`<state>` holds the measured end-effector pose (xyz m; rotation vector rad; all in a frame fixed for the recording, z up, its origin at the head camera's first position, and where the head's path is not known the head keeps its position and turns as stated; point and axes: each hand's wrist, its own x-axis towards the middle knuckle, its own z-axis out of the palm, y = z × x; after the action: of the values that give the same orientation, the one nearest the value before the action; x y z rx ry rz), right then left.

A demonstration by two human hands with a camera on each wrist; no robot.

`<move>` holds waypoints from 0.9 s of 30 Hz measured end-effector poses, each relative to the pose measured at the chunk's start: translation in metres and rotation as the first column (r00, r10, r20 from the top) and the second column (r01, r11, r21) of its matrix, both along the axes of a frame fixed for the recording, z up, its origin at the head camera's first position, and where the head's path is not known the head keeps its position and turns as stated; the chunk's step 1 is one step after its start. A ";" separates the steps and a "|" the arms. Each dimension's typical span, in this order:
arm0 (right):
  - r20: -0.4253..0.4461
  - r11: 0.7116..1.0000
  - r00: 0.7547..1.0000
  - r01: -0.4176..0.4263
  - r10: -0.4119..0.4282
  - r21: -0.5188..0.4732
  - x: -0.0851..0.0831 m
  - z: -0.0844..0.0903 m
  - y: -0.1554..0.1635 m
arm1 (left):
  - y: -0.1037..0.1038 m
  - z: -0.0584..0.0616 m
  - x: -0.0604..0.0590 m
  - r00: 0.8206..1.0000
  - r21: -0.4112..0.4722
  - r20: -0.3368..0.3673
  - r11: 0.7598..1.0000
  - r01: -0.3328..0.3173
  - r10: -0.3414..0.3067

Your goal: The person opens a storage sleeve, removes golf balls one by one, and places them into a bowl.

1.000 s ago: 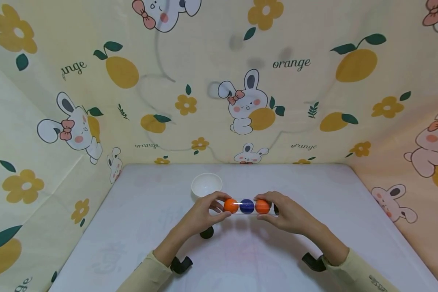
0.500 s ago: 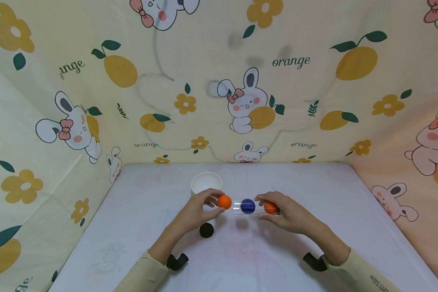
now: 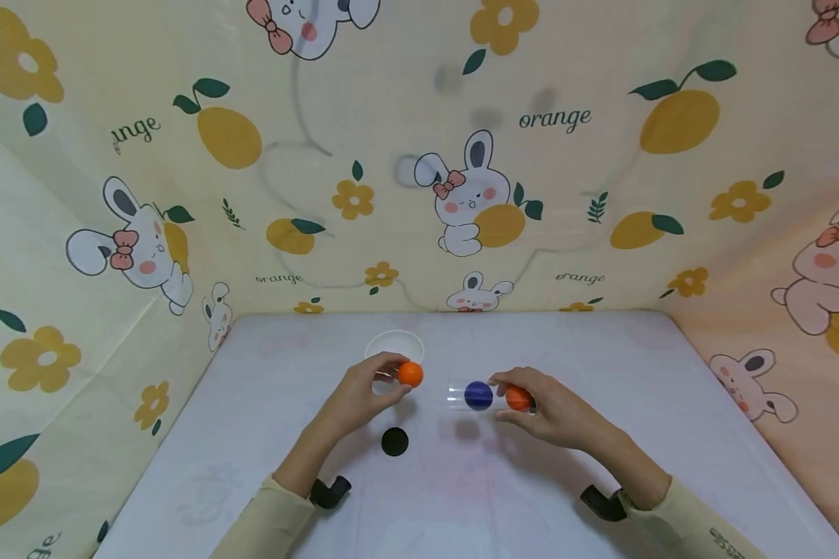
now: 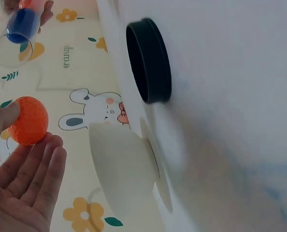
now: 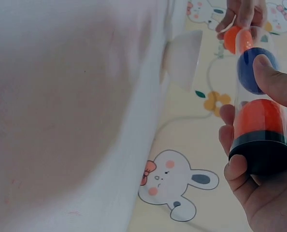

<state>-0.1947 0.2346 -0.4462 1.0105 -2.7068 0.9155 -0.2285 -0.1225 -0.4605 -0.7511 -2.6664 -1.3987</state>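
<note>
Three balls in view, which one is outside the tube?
The orange ball pinched by the left hand, near the white bowl. The blue ball and second orange ball sit inside the clear tube in the right hand.

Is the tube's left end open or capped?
Open: the tube mouth shows bare in the left wrist view, and a black cap lies on the table.

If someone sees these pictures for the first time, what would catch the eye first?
Probably the orange ball pinched in the left hand, just in front of the white bowl. Next, the clear tube gripped by the right hand, with a blue ball and another orange one inside. A black cap lies on the white table between the arms.
</note>
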 end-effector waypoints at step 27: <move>0.026 0.999 0.999 0.032 -0.032 0.024 0.004 -0.003 0.006 | -0.004 -0.008 -0.029 0.986 -0.189 -0.052 0.968 -0.168 0.160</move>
<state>-0.1907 0.2403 -0.4492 0.9630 -2.7529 0.9000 -0.2572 -0.1269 -0.4689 -0.5458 -2.7894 -1.0901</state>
